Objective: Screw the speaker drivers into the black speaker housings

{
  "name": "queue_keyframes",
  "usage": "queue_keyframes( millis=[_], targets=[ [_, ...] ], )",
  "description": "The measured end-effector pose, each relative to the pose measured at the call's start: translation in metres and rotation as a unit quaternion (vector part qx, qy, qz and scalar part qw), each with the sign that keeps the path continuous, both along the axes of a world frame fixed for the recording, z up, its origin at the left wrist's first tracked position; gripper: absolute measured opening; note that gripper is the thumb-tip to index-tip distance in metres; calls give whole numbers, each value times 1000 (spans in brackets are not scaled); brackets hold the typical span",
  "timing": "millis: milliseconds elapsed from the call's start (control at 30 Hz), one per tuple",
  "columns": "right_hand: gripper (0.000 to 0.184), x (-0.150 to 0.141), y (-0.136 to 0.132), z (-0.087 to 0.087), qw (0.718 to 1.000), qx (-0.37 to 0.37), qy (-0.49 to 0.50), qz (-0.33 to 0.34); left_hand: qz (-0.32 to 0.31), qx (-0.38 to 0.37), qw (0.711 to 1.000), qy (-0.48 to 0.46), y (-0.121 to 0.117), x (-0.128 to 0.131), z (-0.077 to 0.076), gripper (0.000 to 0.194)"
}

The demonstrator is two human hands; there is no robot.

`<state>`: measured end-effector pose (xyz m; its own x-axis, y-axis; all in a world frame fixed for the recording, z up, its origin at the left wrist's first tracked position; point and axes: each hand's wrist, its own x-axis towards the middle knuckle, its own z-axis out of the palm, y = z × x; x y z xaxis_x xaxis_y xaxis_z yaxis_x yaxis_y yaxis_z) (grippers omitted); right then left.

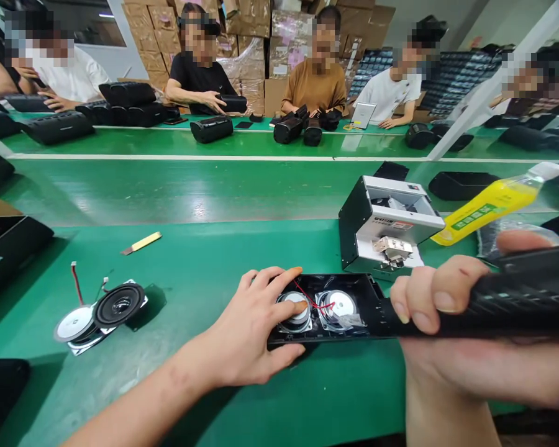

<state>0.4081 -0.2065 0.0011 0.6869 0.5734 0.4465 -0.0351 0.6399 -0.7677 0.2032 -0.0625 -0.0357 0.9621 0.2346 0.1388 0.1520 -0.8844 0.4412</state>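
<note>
A black speaker housing [354,332] lies on the green table with its inner side up. Inside it are two round speaker drivers [341,304] with white magnet backs and red wires. My left hand [246,329] spans the housing's left end, thumb at the near edge, fingers on the far edge and on the left driver. My right hand [447,298] is closed around a long black object [526,292], whose kind I cannot make out. Its left end overlaps the housing's right end. Two loose speaker drivers [118,305] with wire leads rest on the left.
Behind the housing stands a grey-and-black screw feeder [386,223]. A yellow drink bottle [489,208] leans at its right. A yellow-handled cutter [142,243] lies farther left, near a black housing [12,261]. Co-workers handle black speakers [212,128] across the green line.
</note>
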Motion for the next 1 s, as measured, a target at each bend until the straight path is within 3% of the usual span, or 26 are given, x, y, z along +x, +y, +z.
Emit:
queue_keyframes(
  millis=[167,467,700,1000],
  targets=[
    [60,-11,14,-16,997,20,-40,58,-5,6,1000,-8,1,-1,-3,45],
    [62,-9,23,-34,993,22,-62,98,-11,17,1000,-9,1,-1,-4,42],
    [63,-10,25,-35,990,22,-83,114,-12,15,1000,-12,2,-1,-5,40],
    [65,-28,32,-28,991,0,-34,130,-30,30,999,-16,2,-2,-5,42]
  ],
)
